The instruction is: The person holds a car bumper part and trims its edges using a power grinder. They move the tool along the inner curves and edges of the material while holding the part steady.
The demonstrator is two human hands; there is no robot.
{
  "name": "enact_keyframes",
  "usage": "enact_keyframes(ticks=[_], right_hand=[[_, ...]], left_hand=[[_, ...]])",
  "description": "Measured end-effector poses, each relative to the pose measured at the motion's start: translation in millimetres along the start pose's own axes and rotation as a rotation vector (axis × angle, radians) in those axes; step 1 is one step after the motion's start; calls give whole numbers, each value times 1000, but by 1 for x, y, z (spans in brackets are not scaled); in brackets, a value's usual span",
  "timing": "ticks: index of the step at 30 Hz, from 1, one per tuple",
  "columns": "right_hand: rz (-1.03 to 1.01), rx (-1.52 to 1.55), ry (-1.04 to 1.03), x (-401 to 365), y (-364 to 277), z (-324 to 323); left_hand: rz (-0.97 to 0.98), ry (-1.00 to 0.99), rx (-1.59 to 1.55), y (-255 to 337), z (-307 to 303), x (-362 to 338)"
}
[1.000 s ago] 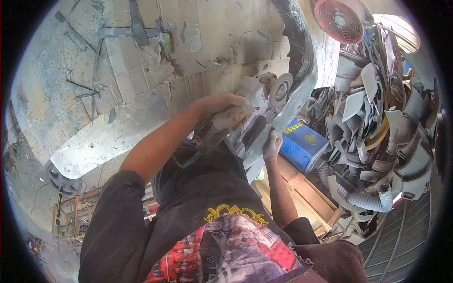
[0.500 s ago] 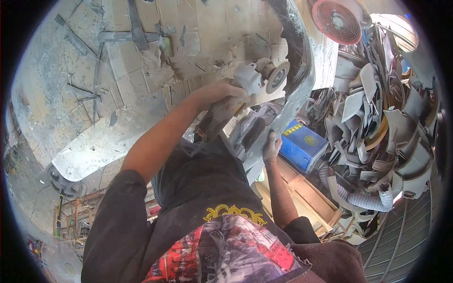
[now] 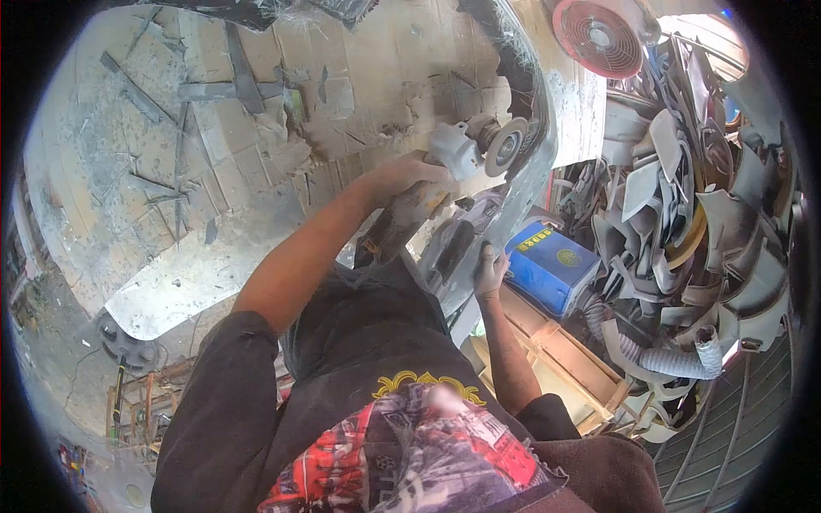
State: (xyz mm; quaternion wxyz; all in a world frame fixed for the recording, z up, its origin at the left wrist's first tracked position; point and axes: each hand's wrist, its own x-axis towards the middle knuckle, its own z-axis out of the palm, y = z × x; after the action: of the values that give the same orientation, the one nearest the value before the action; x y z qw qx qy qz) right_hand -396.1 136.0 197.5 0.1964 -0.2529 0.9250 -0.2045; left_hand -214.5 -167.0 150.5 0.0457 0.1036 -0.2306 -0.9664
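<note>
My left hand (image 3: pixel 409 181) is wrapped round the body of a dusty angle grinder (image 3: pixel 457 150). The grinder's round disc (image 3: pixel 505 147) sits at the inner edge of a long grey curved panel (image 3: pixel 540 145); whether they touch I cannot tell. My right hand (image 3: pixel 490 272) grips the lower part of that panel, thumb on its face, the other fingers mostly hidden behind it. Below and left of the grinder its dark rear end hangs over my lap.
Torn cardboard (image 3: pixel 231 128) with dark scraps covers the surface ahead. A blue box (image 3: pixel 552 267) stands right of my right hand, above a wooden crate (image 3: pixel 564 359). Stacked curved parts (image 3: pixel 658 197), a flexible duct (image 3: pixel 667 359) and a red fan (image 3: pixel 599 36) lie at right.
The panel has shifted slightly in view, and a dark ragged piece now shows at the top. The grinder's disc has come closer to the panel's edge. Both hands keep their hold.
</note>
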Motion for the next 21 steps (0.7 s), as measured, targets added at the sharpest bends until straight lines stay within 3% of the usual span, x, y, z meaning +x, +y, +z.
enact_keyframes(ticks=[10, 21], right_hand=[[-93, 63, 45, -7, -41, 0], [-113, 128, 8, -3, -31, 1]], left_hand=[[-10, 12, 15, 14, 6, 0], [-49, -21, 117, 8, -11, 9]])
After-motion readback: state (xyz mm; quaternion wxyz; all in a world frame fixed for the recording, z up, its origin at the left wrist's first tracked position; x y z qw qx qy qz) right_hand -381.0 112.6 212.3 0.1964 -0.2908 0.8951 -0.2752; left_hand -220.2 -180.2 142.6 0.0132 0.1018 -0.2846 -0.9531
